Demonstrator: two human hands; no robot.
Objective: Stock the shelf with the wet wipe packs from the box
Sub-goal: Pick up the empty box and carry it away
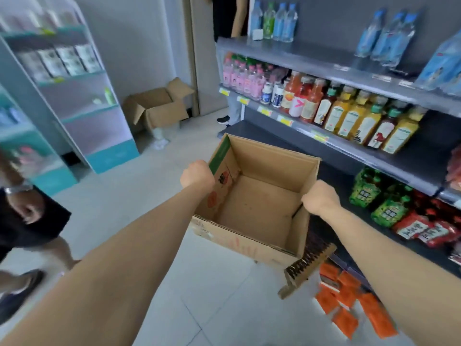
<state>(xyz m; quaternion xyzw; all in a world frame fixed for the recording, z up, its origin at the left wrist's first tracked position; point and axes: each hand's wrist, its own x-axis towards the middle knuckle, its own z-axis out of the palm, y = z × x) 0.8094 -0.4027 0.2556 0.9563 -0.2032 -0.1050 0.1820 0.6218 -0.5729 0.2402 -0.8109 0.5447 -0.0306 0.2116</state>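
Evidently empty, the box (252, 203) looks light and stiff-walled; left hand (197, 174) grips its 9 o'clock rim, right hand (320, 197) its 3 o'clock rim, fingers curled.

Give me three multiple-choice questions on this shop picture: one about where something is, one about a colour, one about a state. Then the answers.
1. Where is the second open carton?
A. On the floor by the far wall
B. On the top shelf
C. Inside the held box

2. What colour are the flat packs low on the right?
A. Blue
B. Orange
C. White

3. What state is the held box in?
A. Taped shut
B. Full of packs
C. Open and empty

Answers:
1 A, it sits on the floor at the far wall, beside the rack.
2 B, every one of them is orange.
3 C, its flaps are open and its bare bottom shows, while the left hand and the right hand grip its side walls.
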